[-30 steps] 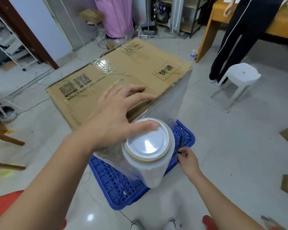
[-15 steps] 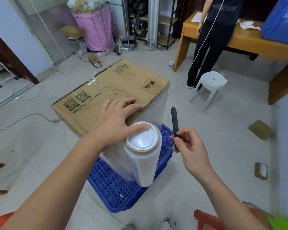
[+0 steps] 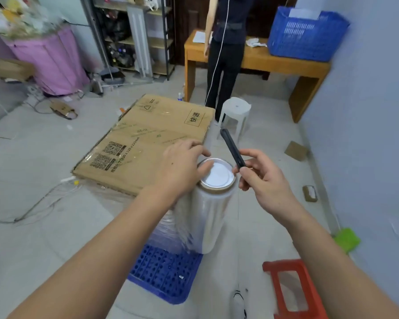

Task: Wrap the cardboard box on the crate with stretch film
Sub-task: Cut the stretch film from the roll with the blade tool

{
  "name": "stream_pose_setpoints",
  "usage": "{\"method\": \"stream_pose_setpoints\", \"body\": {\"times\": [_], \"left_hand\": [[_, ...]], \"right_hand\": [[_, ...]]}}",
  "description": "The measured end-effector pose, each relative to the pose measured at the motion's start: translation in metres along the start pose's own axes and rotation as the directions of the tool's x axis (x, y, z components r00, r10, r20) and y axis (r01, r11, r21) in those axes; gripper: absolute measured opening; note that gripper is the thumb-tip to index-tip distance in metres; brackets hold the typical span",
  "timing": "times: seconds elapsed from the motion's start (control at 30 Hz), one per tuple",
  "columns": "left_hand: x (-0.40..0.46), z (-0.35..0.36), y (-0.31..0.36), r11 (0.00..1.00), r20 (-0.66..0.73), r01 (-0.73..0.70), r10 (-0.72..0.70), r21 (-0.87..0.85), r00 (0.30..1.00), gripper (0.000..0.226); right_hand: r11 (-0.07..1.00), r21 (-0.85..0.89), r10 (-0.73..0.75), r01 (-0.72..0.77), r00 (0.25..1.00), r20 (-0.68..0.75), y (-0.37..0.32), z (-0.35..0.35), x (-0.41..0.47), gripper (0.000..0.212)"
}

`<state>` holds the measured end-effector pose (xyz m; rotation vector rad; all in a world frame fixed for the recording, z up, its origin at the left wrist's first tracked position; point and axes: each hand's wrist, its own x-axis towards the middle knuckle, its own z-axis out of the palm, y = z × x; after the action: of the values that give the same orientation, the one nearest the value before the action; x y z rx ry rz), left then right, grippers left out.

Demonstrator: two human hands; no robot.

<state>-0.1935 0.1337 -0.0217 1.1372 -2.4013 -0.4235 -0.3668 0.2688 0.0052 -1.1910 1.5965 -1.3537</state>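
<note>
Left hand (image 3: pixel 182 166) lay flat, fingers straight, on upright film roll (image 3: pixel 207 208); right hand (image 3: pixel 263 178), nearer at 3 o'clock, pinched cutter (image 3: pixel 233 148), pointing 11 o'clock.

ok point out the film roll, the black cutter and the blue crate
film roll (image 3: pixel 217 174), head view, white top cap
black cutter (image 3: pixel 232 148), head view, middle of its body
blue crate (image 3: pixel 164 270), head view, bare perforated top
</note>
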Motion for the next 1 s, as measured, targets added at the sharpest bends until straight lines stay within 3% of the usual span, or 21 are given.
{"method": "stream_pose_setpoints", "body": {"times": [0.23,0.43,0.6,0.83,0.9,1.0], "left_hand": [[-0.002,0.001,-0.004,0.995,-0.019,-0.027,0.025,-0.098,1.0,0.021],[-0.005,-0.004,0.003,0.993,-0.002,-0.057,0.057,-0.104,0.998,0.013],[-0.002,-0.009,-0.002,0.99,0.071,-0.034,0.044,-0.135,0.996,0.019],[-0.001,-0.027,-0.008,0.977,0.24,-0.191,0.208,-0.093,0.948,0.038],[-0.003,-0.03,-0.007,0.96,0.298,-0.268,0.28,-0.079,0.913,0.053],[-0.006,-0.036,-0.004,0.961,0.412,-0.274,0.262,-0.03,0.873,0.086]], "right_hand": [[1.0,0.004,0.005,-0.005,0.999,-0.034,-0.013,0.022,-0.012,0.04],[0.989,0.14,0.05,-0.048,0.999,-0.006,-0.011,0.024,-0.015,0.039],[0.947,0.301,0.138,-0.117,0.989,-0.053,-0.002,0.025,-0.017,0.022],[0.913,0.384,0.171,-0.14,0.984,-0.047,0.005,0.03,-0.02,0.006],[0.891,0.431,0.187,-0.145,0.981,-0.056,0.004,0.032,-0.02,0.011],[0.875,0.457,0.217,-0.16,0.973,-0.075,0.002,0.031,-0.019,0.018]]}}
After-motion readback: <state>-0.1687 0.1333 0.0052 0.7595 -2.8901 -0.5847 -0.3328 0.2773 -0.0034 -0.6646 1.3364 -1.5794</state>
